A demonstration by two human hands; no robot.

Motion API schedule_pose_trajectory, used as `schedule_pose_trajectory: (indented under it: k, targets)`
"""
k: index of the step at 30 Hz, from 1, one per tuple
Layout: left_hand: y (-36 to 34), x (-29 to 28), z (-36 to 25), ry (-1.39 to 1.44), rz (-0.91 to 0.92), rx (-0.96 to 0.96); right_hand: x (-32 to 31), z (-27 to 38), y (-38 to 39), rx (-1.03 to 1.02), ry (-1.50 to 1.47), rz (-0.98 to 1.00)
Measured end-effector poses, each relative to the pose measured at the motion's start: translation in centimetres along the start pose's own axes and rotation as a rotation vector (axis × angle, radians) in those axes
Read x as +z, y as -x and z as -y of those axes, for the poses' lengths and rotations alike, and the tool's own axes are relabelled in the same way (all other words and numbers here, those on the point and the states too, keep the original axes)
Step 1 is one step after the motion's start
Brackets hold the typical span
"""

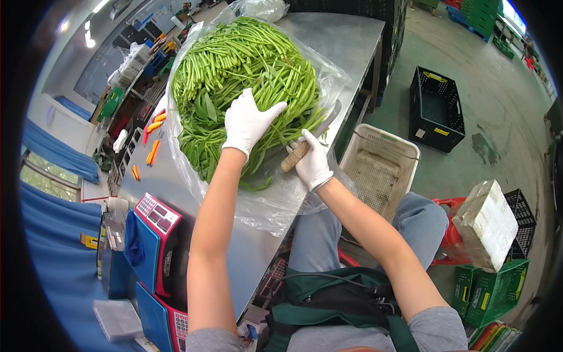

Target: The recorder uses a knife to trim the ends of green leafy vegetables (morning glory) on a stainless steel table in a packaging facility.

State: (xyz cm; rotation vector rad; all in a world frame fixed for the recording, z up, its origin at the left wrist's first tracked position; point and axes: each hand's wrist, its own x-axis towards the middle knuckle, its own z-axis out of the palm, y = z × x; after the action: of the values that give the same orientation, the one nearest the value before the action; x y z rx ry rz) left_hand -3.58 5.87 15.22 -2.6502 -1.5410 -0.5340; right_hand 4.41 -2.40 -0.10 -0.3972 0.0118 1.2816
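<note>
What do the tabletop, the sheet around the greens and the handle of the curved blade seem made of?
Tabletop: probably metal, smooth, judging by its grey, dull sheen.
Sheet: thin, glossy plastic film; it is see-through, crinkled and catches highlights.
Handle: likely wood, matte and pale brown, though the fingers partly cover it.

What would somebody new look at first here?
First, the big heap of green stems on clear plastic atop the metal table. Next, the white-gloved left hand over it, and the right hand gripping a curved knife at its near right edge.
</note>
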Motion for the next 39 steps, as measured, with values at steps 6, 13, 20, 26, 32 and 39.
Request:
schedule_pose_trajectory:
  k: [6,13,20,26,32,39]
  targets:
    - [1.9,1.5,1.7,-0.014,-0.147,0.164,0.6,0.1,0.4,-0.04,-0.107,0.013]
    - [1.3,1.1,2.2,0.035,-0.157,0.244,1.7,1.2,-1.2,-0.16,-0.173,0.029]
    - [1.2,1.2,2.5,0.027,-0.182,0.265,2.5,1.6,-1.3,-0.13,-0.043,0.106]
    - [2.2,0.3,1.4,0.076,-0.076,0.199,4.6,2.3,-1.2,-0.132,-0.08,0.134]
    - [8.6,-0.8,1.0,0.088,-0.076,0.265,3.4,1.3,3.5,-0.1,-0.207,0.214]
    - [13.1,0.8,0.8,0.03,-0.026,0.344,-0.3,0.3,5.0,-0.091,-0.301,0.095]
